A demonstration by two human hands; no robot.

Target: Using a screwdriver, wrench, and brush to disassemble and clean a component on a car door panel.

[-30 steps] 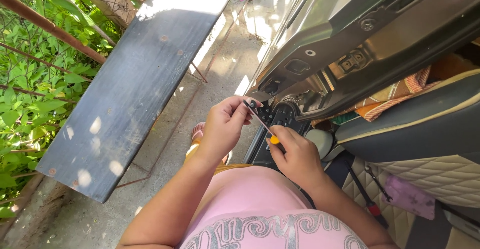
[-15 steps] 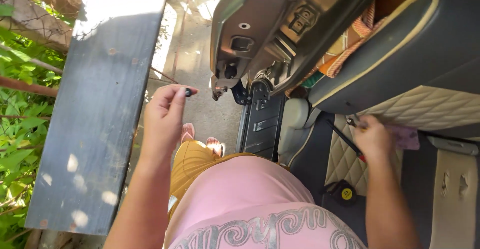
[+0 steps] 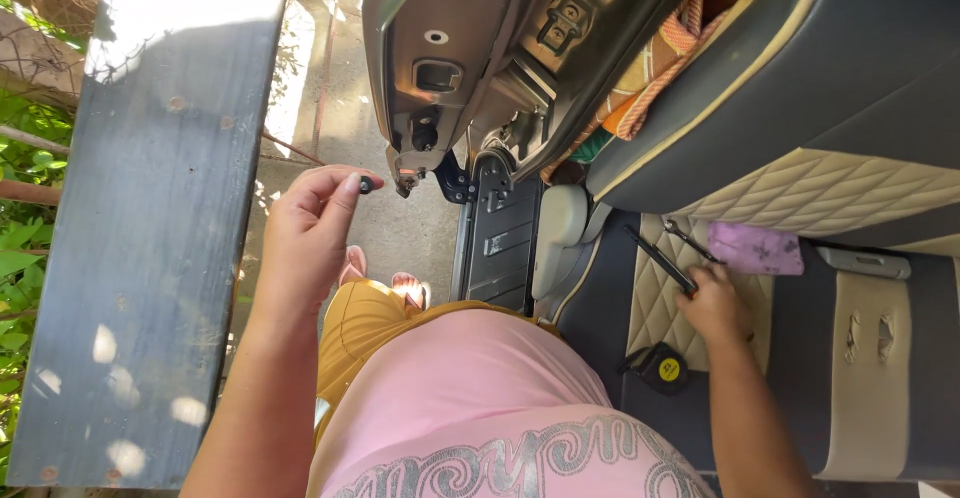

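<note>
small black fastener point(image 3: 366, 185): pinched between thumb and fingertip of the left hand point(image 3: 312, 226), held in the air just at 9 o'clock of the lower edge of the open car door point(image 3: 470, 58). fingers narrow, closed on the fastener; the remaining fingers curl loosely under it. the fastener does not touch the door.

right hand point(image 3: 715, 308): resting on the quilted floor mat point(image 3: 650, 303) inside the car, at 3 o'clock of the left hand and well apart from it. its fingers are closed on the end of a long dark tool point(image 3: 660, 258), which runs from the hand toward 10 o'clock. a second slim metal tool point(image 3: 688, 240) lies just beside it, ending near a pink cloth point(image 3: 755, 249).

surroundings: a black and yellow tape measure point(image 3: 662, 366) lies on the car floor at 7 o'clock of the right hand, near it. the dark seat point(image 3: 800, 88) with pale piping sits at 12 o'clock of the right hand, a quilted cream panel beneath it. an orange striped cloth point(image 3: 655, 58) shows between seat and door. a black sill plate point(image 3: 500, 238) lies below the door's edge. a grey weathered bench point(image 3: 150, 238) stands at 9 o'clock of the left hand, over concrete ground, green foliage beyond it.
</note>
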